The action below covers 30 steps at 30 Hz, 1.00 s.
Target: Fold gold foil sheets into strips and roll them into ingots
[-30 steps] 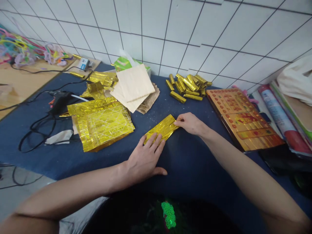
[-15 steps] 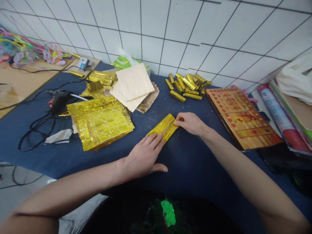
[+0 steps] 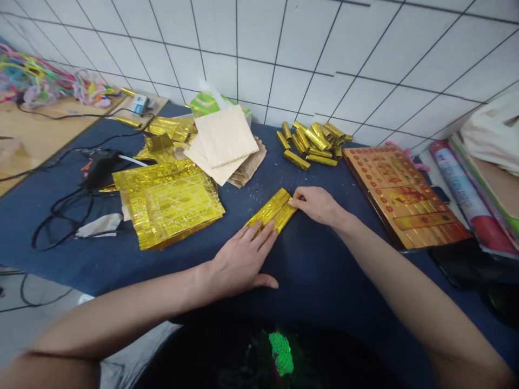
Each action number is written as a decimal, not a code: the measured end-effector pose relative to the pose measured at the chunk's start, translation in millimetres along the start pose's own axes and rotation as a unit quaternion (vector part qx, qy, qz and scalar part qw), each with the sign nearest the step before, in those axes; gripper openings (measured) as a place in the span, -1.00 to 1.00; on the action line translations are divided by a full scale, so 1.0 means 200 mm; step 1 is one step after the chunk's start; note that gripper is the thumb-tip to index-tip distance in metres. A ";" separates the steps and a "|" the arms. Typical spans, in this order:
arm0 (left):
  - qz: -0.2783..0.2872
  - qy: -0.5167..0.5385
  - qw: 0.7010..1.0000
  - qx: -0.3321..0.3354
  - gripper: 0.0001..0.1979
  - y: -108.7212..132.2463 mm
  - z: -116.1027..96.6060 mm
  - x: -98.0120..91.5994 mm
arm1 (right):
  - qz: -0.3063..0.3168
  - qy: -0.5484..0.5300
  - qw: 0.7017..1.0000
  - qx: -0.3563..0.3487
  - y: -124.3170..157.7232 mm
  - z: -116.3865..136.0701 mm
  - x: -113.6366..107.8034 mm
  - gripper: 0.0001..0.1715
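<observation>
A folded strip of gold foil paper lies on the blue table cloth in the middle. My left hand lies flat with fingers stretched out, their tips pressing on the strip's near end. My right hand is curled over the strip's far end, its fingertips pinched on the fold. A pile of small rolled gold foil bars sits behind, near the tiled wall.
A stack of gold foil sheets lies at the left, with cream paper squares behind it. A black glue gun with cables is farther left. A red-gold printed board and rolled items lie at the right.
The gold strip has become narrower as it was folded over. My left fingers slid slightly right along it. My right hand stayed at the far end.
</observation>
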<state>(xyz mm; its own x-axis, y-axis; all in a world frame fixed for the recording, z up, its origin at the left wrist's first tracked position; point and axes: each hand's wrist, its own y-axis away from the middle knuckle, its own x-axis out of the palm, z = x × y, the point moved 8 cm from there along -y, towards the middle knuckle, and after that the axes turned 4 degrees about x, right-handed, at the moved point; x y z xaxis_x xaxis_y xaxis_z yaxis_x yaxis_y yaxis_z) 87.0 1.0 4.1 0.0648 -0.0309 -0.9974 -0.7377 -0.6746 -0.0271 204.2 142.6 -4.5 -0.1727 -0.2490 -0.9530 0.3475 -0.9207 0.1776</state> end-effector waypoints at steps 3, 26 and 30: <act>0.003 -0.010 1.000 0.001 -0.07 0.00 0.00 0.00 | -0.009 0.036 0.999 0.012 0.02 0.00 0.00 -0.76; 0.011 -0.029 1.000 0.007 -0.06 0.01 0.00 0.04 | -0.046 0.132 0.990 0.000 0.09 0.06 0.01 -0.81; 0.008 -0.033 0.999 0.009 -0.07 0.00 0.00 0.04 | -0.046 0.133 0.990 0.005 0.09 0.06 0.02 -0.80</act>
<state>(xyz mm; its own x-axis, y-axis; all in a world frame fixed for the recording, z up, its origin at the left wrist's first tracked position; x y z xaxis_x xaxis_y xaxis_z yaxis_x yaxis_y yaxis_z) 86.9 0.2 -3.7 0.0098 0.0076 -0.9999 -0.7506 -0.6606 -0.0123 199.2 122.2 -1.8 0.0454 -0.0770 -0.9960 0.3321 -0.9392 0.0878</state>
